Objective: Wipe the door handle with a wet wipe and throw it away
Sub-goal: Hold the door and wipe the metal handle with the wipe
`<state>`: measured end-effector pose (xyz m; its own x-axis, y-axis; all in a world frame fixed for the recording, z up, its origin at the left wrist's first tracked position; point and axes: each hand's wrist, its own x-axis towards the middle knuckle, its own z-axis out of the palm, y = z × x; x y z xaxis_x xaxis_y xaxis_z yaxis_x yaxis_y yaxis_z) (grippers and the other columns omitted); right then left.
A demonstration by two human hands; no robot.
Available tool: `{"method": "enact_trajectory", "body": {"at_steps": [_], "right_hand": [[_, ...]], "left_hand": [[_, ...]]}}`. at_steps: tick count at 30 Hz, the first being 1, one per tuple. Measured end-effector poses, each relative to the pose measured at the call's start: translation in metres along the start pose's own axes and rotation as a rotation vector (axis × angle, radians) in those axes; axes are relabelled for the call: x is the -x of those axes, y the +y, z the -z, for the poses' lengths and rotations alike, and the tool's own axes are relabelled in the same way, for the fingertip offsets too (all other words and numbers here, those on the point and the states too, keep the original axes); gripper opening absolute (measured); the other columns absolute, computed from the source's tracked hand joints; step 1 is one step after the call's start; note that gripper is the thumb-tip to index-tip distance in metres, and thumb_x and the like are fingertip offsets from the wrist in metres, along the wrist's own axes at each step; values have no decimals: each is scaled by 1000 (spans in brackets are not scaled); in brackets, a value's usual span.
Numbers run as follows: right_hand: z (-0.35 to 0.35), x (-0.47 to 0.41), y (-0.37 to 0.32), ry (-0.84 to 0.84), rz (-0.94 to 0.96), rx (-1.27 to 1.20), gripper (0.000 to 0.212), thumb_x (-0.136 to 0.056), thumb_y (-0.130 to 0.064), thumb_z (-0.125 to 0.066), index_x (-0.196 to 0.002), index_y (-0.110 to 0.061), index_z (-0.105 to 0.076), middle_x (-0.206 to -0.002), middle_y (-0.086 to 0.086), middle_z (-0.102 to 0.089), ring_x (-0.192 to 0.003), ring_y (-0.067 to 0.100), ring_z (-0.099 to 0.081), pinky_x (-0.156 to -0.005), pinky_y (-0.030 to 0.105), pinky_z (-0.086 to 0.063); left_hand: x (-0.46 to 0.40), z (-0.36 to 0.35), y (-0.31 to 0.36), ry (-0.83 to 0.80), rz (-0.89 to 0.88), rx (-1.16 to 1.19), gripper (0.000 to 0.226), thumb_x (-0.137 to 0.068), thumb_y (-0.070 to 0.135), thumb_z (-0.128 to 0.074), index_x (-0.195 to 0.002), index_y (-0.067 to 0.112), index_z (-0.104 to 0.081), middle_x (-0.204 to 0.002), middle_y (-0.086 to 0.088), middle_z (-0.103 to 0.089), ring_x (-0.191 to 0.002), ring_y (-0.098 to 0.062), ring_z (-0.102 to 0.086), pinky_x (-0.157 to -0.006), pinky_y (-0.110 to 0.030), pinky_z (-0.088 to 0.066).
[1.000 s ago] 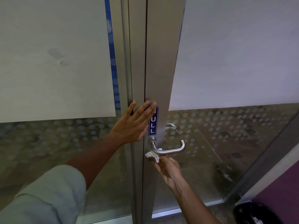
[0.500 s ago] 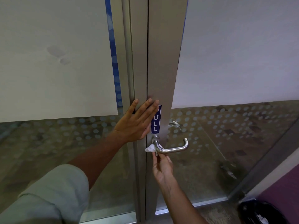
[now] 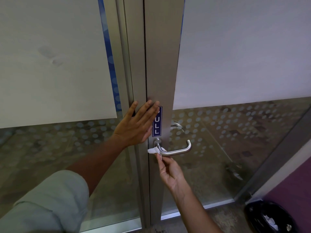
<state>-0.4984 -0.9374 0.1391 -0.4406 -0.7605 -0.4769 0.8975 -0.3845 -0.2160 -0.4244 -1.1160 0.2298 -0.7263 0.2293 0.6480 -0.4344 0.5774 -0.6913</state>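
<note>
The left hand (image 3: 134, 125), fingers spread flat, braces the door frame (image 3: 159, 64). The right hand (image 3: 170, 172) pinches the wet wipe (image 3: 153, 150) against the lever handle (image 3: 175, 151) near its left base; sweeping rightward along the bar should cover it all.

Sign (image 3: 157, 121) beside left hand (image 3: 134, 126): first letter covered by fingertips, only "ULL" readable. Wet wipe (image 3: 153, 150): partly hidden behind door handle (image 3: 175, 151) and inside the pinch of right hand (image 3: 170, 172). Second handle (image 3: 176, 126) above right hand: seen through glass, mostly hidden behind door frame. Bin (image 3: 269, 217) right of right hand: cut off by bottom edge, white contents indistinct. Left sleeve (image 3: 45, 202): cut off at bottom-left corner.
</note>
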Motion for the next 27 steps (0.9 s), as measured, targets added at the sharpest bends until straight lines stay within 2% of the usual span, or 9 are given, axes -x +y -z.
{"method": "enact_trajectory", "body": {"at_steps": [3,7,12,17,19,24,27], "right_hand": [[4,1,-5,10,20,65,15,-88,18,-53,-95,12,-63,-93,24,-69,-75,27,-75,-73,31,-61],[8,11,-22,18,26,125,22,-89,18,-51,-107,12,-62,-108,23,-67,-86,28,-72,-76,32,-59],[7,24,-47,93,61,128,16,-95,15,-47,-96,9,-62,-90,20,-66,-60,24,-74,-68,29,-59],[5,24,-72,125,90,140,18,-97,10,-45,-92,5,-61,-67,16,-72,-53,22,-72,-65,28,-58],[5,23,-80,124,94,167,19,-98,9,-44,-92,3,-61,-65,17,-73,-53,21,-73,-66,28,-58],[2,17,-92,83,91,152,25,-99,8,-38,-100,1,-62,-82,21,-76,-67,28,-76,-75,33,-58],[-2,9,-95,109,112,79,25,-98,10,-37,-98,1,-61,-97,19,-73,-67,28,-75,-95,33,-55]], "left_hand": [[0,0,-1,-8,-2,-11,78,-100,47,-35,-161,2,-17,-171,-19,-2,-158,-36,0,-125,-60,8],[0,0,-1,-6,6,-12,77,-100,46,-35,-161,2,-17,-171,-18,-5,-158,-35,0,-125,-60,8],[1,-1,1,-1,6,-19,77,-100,46,-35,-161,3,-18,-171,-17,-11,-158,-35,-2,-125,-60,8],[1,-1,1,-1,8,-20,77,-101,46,-34,-162,3,-17,-171,-17,-11,-158,-35,-1,-125,-60,8],[1,-1,1,-4,7,-20,77,-100,47,-35,-161,3,-18,-170,-17,-11,-158,-35,0,-125,-60,8],[1,0,1,3,12,-10,77,-100,46,-37,-161,3,-19,-170,-17,-11,-158,-35,-1,-125,-60,7],[1,0,2,15,12,-10,77,-99,45,-38,-161,3,-20,-170,-17,-9,-157,-35,-6,-125,-60,5]]}}
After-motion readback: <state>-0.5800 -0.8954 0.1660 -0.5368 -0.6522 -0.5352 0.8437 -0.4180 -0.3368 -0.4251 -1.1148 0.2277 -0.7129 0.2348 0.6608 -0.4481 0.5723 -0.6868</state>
